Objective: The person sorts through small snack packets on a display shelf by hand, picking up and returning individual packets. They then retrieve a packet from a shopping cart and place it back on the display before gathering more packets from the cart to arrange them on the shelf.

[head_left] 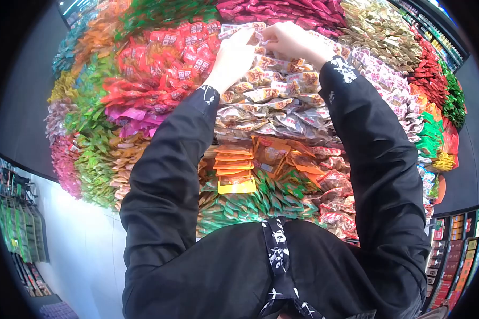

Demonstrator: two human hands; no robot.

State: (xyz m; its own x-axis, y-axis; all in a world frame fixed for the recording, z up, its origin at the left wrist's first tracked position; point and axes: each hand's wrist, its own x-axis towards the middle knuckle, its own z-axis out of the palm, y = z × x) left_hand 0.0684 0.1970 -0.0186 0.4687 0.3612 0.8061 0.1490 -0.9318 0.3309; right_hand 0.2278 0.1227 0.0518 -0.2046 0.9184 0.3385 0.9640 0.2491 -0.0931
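Both my arms, in black sleeves with white print at the cuffs, stretch forward over a heap of small snack packets. My left hand is closed at the far end of the row of white-and-brown snack packets, its fingertips washed out by glare. Just to its right, my right hand has thumb and fingers bent together in a pinch on a small clear-and-white snack packet. Another white snack packet lies against my left fingers. The two hands almost meet.
Red packets lie on the left, green ones nearer my body. A stack of orange packets stands in front of my chest. Magenta packets are piled beyond my hands. Stocked shelves stand at the lower right.
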